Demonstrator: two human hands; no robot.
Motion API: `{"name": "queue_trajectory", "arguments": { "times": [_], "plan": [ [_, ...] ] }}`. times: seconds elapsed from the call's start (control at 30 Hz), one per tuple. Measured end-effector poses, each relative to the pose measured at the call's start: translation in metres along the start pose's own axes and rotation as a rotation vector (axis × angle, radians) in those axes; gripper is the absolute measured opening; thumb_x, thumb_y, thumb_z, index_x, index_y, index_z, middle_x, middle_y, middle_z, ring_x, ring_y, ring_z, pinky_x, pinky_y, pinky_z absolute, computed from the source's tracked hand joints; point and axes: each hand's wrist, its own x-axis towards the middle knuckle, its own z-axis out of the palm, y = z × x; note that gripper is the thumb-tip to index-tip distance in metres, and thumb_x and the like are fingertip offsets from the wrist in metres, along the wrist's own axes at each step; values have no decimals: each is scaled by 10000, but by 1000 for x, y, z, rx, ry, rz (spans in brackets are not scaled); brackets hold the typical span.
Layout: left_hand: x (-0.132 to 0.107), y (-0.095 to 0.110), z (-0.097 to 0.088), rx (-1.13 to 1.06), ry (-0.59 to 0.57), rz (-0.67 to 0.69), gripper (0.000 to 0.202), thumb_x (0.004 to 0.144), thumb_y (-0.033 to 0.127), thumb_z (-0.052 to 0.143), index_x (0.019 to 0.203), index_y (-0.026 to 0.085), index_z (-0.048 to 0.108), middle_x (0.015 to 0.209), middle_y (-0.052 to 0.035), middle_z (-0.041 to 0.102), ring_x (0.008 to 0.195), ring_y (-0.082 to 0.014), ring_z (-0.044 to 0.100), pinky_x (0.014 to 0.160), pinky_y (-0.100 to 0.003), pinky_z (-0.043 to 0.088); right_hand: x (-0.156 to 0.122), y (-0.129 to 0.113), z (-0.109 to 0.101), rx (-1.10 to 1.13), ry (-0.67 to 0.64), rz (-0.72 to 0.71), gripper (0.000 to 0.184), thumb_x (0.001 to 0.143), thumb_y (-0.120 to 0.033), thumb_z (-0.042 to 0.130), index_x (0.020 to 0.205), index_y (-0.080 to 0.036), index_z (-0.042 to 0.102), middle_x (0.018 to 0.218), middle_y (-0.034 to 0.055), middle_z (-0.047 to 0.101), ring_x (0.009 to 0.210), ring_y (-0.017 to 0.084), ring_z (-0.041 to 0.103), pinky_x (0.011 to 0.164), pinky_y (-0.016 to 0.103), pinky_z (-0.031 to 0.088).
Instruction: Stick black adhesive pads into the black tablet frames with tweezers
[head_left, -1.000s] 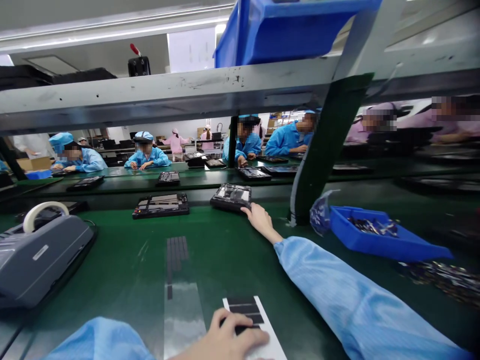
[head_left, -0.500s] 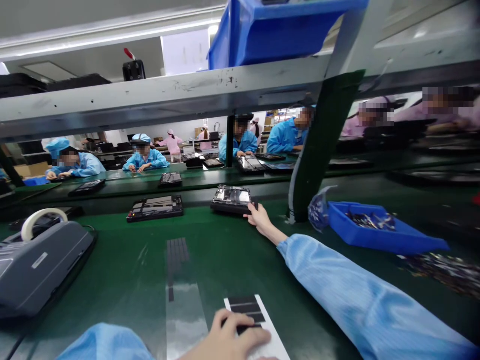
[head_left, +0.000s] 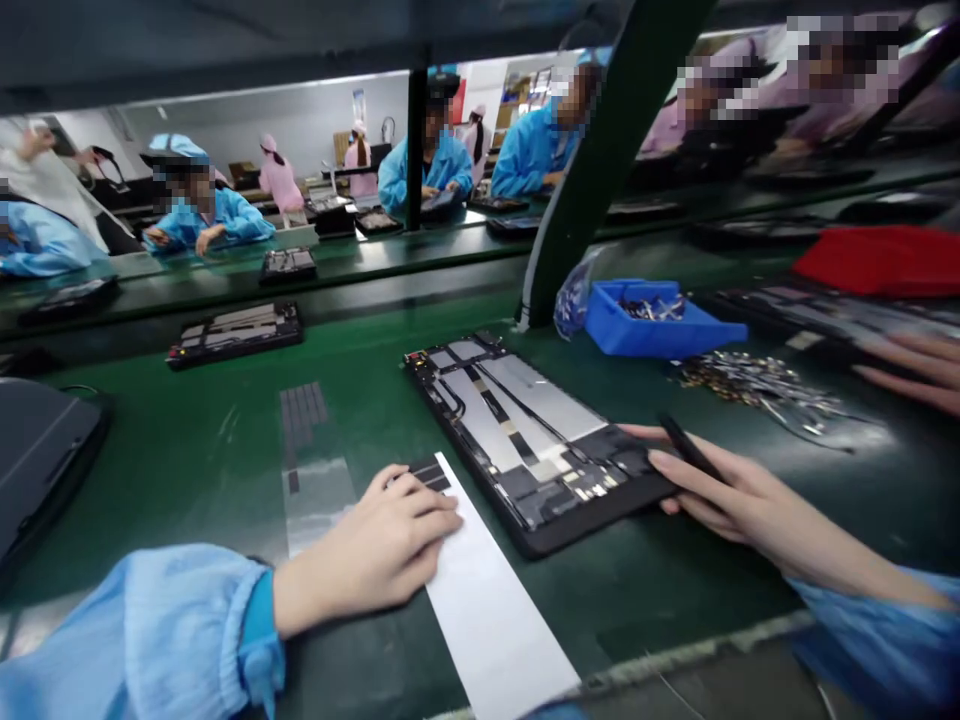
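The left hand [head_left: 367, 545] lies curled over the end of a white backing strip [head_left: 480, 590], its fingers on the black adhesive pads [head_left: 429, 476] at the strip's far end; whether it grips the strip or only rests there, I cannot tell. The right hand [head_left: 739, 495] is closed on a slim black tool [head_left: 690, 448], pinching it between thumb and fingers, its tip too hidden to identify. Its fingertips [head_left: 637, 432] sit at the 3 o'clock edge of an open tablet chassis [head_left: 525, 440], which lies flat on the green counter [head_left: 172, 480], its foil-covered interior and small boards facing up.

From the chassis, a blue plastic parts bin [head_left: 645, 320] with metal pieces stands at 1 o'clock, beside a clear plastic bag [head_left: 575, 295]. Loose metal parts [head_left: 750, 385] lie at 2 o'clock. A second chassis [head_left: 236, 333] sits at 10 o'clock. Another person's fingers [head_left: 919, 372] show at the far right, near a red cloth [head_left: 877, 260].
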Motion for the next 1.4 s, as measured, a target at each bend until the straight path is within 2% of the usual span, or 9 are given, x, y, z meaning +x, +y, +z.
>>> {"name": "queue_trajectory", "arguments": {
  "times": [0.07,0.13,0.23,0.33,0.43,0.53,0.63,0.87,1.4],
  "plan": [
    [8,-7,-11,-75,-30,40,280,889,171,377,1088,174,573,1110,-61,606,1003,-183,505,960,-350,339,-10,-9,-13,-255,-59,-137,306,621,-611,629,692,-315,658,510,43,523,394,158,435,329,304,321],
    [19,-12,-23,-137,7,51,263,878,171,389,1044,155,592,1066,-73,615,992,-180,516,913,-319,384,-14,-27,-15,-408,60,-317,378,660,-648,582,531,-293,576,519,43,523,497,207,503,437,356,399],
    [34,-19,-38,-170,53,-16,200,850,180,437,916,140,621,921,-57,624,870,-159,538,787,-269,427,-13,-59,2,-259,89,-322,427,811,-600,452,596,-261,598,517,35,535,565,218,555,537,362,454],
    [44,-26,-46,-217,-168,-97,140,821,182,478,780,141,606,700,9,575,622,-98,495,586,-210,394,-11,-87,36,14,-234,-205,484,872,-562,359,681,-204,621,585,42,578,499,164,562,457,301,465],
    [48,-36,-44,-301,-396,-173,84,790,194,526,754,145,584,613,44,515,537,-75,443,500,-191,340,-10,-104,69,46,-520,-326,381,854,-493,454,686,-171,572,637,30,569,510,131,569,449,247,467],
    [49,-43,-40,-379,-437,-232,91,776,234,571,819,155,586,600,58,473,532,-74,425,484,-189,318,-8,-109,89,-45,-669,-516,238,834,-387,538,761,-165,581,737,34,605,628,129,594,526,217,472],
    [50,-42,-37,-386,-428,-263,94,777,239,581,831,162,583,593,63,450,525,-72,413,483,-193,304,-6,-105,95,-108,-756,-565,198,845,-341,540,780,-161,590,746,27,614,590,106,582,506,202,446],
    [50,-33,-36,-332,-386,-286,45,787,208,566,775,165,566,590,59,474,515,-71,403,480,-197,289,-6,-96,97,-114,-707,-622,194,862,-324,525,798,-155,597,741,29,594,567,102,569,455,200,416],
    [50,-29,-31,-273,-334,-308,78,733,101,542,775,152,581,622,46,531,512,-72,419,501,-191,313,-12,-104,101,-142,-671,-651,183,849,-285,534,722,-164,590,676,15,589,546,100,572,495,204,439]
  ]
}}
